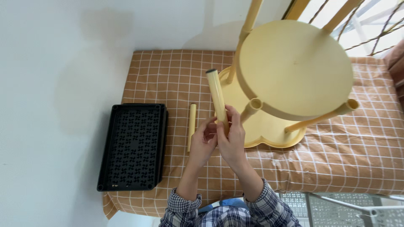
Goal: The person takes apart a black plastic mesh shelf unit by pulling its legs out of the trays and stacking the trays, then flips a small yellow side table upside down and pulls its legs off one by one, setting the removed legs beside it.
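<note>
My left hand [203, 141] and my right hand [232, 136] both grip the lower end of a pale yellow tube [216, 94], which stands almost upright with its dark open end on top. Just right of it is a yellow round shelf rack [294, 69] with tube legs, its lower flower-shaped tray [265, 130] resting on the checked brown cloth [168, 75]. A second, shorter yellow tube [192, 126] lies flat on the cloth, just left of my left hand.
A black perforated plastic tray [134, 146] lies at the cloth's left edge against the white wall [54, 84]. A window grille [370, 25] is at the top right. A white wire frame [357, 208] shows below the cloth's front edge.
</note>
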